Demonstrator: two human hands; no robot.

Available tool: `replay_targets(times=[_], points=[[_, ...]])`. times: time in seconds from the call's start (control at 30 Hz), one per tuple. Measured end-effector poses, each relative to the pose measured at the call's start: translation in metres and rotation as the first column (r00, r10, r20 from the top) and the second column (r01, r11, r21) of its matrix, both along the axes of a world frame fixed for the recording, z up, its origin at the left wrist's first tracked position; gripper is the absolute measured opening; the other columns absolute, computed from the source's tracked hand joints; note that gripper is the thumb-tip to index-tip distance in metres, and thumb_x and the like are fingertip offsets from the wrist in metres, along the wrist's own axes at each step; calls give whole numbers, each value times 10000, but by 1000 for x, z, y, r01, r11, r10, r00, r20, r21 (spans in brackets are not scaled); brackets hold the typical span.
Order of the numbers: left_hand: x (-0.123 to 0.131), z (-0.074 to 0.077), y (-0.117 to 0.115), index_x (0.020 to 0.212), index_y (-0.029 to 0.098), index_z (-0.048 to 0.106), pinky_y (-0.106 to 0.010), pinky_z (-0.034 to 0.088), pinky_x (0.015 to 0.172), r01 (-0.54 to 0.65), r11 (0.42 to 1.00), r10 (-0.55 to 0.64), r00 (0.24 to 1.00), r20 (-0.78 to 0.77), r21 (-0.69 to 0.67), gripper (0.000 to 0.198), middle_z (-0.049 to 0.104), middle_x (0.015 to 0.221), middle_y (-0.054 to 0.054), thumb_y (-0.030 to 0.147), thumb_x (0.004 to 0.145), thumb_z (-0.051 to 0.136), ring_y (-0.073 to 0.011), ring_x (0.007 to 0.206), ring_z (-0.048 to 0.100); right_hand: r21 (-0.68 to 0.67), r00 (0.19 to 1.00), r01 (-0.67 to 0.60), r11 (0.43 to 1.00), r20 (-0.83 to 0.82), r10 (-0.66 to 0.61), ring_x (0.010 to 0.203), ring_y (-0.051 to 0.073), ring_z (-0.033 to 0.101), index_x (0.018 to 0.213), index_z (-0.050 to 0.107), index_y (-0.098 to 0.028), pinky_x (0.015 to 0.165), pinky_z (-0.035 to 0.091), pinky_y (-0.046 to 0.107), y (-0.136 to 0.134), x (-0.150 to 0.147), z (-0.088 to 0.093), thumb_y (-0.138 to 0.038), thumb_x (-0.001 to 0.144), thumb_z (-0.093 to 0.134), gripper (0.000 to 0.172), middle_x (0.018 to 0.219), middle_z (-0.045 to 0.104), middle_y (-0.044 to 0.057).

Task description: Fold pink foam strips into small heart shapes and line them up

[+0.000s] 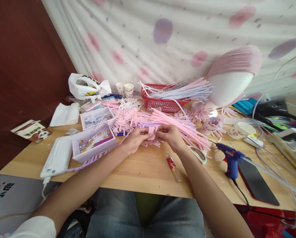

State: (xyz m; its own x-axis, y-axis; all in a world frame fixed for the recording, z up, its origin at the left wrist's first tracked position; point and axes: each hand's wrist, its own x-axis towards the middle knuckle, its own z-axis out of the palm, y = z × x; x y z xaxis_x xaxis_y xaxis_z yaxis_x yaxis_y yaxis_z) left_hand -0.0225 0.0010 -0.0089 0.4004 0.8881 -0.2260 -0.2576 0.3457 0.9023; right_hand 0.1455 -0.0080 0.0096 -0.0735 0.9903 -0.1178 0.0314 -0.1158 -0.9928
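My left hand (135,138) and my right hand (170,135) meet over the middle of the wooden table (143,172). Both pinch a small bundle of pink pipe cleaners (152,134) held between their fingertips. Right behind the hands lies a big heap of pink and lilac pipe cleaners (163,122). More short pink pieces (151,142) lie under the hands.
White boxes of small trinkets (94,140) sit at the left beside a white power bank (57,157). A red basket of white stems (164,99) stands behind. A lighter (173,167), tape roll (199,153), blue glue gun (229,158) and phone (256,180) lie right.
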Motion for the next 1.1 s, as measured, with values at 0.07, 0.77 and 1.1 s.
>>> replay_targets(times=[0.07, 0.77, 1.1], points=[[0, 0, 0, 895, 89, 735, -249, 587, 703, -4, 1000, 4, 1000, 1, -9, 218, 761, 833, -78, 147, 699, 811, -147, 676, 717, -12, 1000, 20, 1000, -5, -20, 523, 140, 630, 678, 659, -157, 518, 510, 247, 0, 0, 0, -292, 544, 840, 263, 593, 676, 9], [-2, 2, 1, 835, 97, 732, -218, 556, 639, -10, 998, 7, 999, -50, -63, 151, 741, 760, -65, 140, 707, 799, -140, 644, 706, 186, 968, -17, 982, 249, -30, 547, 146, 605, 1062, 686, -137, 558, 474, 259, 0, 2, -11, -314, 671, 727, 431, 657, 684, 9], [-3, -1, 1, 850, 102, 749, -195, 506, 592, 18, 999, -20, 999, -50, -39, 194, 756, 799, -83, 185, 688, 813, -145, 664, 709, 267, 954, -1, 964, 289, -79, 652, 148, 634, 1031, 702, -154, 613, 490, 255, 0, 2, -15, -283, 705, 720, 351, 781, 712, 30]])
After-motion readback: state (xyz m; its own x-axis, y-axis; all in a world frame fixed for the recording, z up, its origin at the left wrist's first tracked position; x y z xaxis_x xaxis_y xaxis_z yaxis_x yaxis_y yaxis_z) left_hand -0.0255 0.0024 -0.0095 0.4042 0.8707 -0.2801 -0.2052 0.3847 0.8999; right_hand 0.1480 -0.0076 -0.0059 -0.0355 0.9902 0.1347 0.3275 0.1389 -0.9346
